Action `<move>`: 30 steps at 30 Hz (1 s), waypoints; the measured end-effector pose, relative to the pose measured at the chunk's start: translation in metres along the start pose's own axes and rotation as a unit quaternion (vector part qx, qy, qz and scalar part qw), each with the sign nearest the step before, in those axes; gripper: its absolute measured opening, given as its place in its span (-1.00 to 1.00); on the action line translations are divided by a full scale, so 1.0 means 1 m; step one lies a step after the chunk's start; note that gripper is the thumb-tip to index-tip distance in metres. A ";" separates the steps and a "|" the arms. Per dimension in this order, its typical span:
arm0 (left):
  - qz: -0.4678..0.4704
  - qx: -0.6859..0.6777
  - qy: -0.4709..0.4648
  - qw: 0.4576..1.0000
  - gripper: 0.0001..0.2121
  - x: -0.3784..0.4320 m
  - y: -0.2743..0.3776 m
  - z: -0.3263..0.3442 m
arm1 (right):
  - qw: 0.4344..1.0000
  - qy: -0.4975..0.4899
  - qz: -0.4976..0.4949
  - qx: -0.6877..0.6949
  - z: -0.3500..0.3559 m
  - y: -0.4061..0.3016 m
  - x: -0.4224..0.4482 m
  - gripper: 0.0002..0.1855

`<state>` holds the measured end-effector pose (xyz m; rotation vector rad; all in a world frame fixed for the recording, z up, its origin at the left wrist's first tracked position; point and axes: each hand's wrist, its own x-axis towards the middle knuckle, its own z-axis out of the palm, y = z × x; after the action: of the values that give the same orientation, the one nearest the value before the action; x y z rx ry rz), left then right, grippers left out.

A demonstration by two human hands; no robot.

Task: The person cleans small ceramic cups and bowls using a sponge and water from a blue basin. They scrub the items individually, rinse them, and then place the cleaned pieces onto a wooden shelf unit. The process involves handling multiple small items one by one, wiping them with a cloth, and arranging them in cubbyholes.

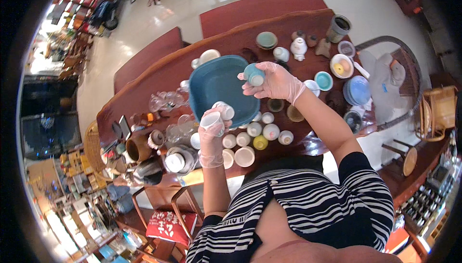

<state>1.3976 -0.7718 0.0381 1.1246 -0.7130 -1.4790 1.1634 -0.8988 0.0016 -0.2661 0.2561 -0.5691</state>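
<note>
Both my hands wear thin clear gloves. My left hand (pixel 213 136) grips two small white cups, one with its opening up (pixel 211 120) and another (pixel 224 111) tilted just behind it, at the near left rim of a dark teal plastic basin (pixel 216 79). My right hand (pixel 276 82) holds a small turquoise cup (pixel 254 74) on its side over the basin's right edge, its pale base toward me. The part of the basin that shows holds nothing. Nearer me stand several small white cups (pixel 243 139), a yellow one (pixel 260 142) and two wider cream cups (pixel 244 156).
On the dark wooden table (pixel 155 64), clear glassware (pixel 180 129) and a brown wooden pot (pixel 139 147) stand left. A white figurine (pixel 299 48), a turquoise bowl (pixel 323 81), stacked blue dishes (pixel 357 90) and a dark-filled jar (pixel 339 28) stand right. Red-brown benches (pixel 263 10) line the far side.
</note>
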 end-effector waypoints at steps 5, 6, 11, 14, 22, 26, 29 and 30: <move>0.066 -0.030 0.022 0.997 -0.52 -0.023 0.016 -0.017 | 0.998 -0.016 0.041 0.033 0.029 0.032 0.050 -0.54; 0.084 -0.039 0.028 0.995 -0.51 -0.024 0.017 -0.017 | 0.997 0.020 0.043 -0.060 0.017 0.036 0.061 -0.57; 0.108 -0.066 -0.026 0.992 -0.50 -0.040 0.020 -0.026 | 0.926 0.162 0.039 -0.338 0.038 0.052 0.035 -0.57; 0.102 -0.068 -0.091 0.988 -0.46 -0.043 0.022 -0.005 | 0.957 0.124 -0.068 -0.253 0.060 0.055 -0.025 -0.54; 0.023 0.008 -0.359 0.933 -0.46 -0.047 -0.029 0.147 | 0.919 0.126 -0.347 -0.136 0.025 0.081 -0.228 -0.69; -0.144 0.057 -0.548 0.822 -0.46 -0.037 -0.122 0.241 | 0.834 0.269 -0.443 -0.190 0.014 0.107 -0.371 -0.72; -0.146 0.065 -0.635 0.756 -0.53 -0.086 -0.154 0.338 | 0.789 0.379 -0.461 -0.147 0.016 0.128 -0.471 -0.68; -0.160 0.070 -0.662 0.729 -0.54 -0.104 -0.164 0.365 | 0.747 0.443 -0.452 -0.202 0.040 0.134 -0.501 -0.65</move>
<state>0.9935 -0.6862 0.0545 0.0578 -1.6519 -2.5184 0.8349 -0.5026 0.0785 -0.5350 1.2332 -1.6161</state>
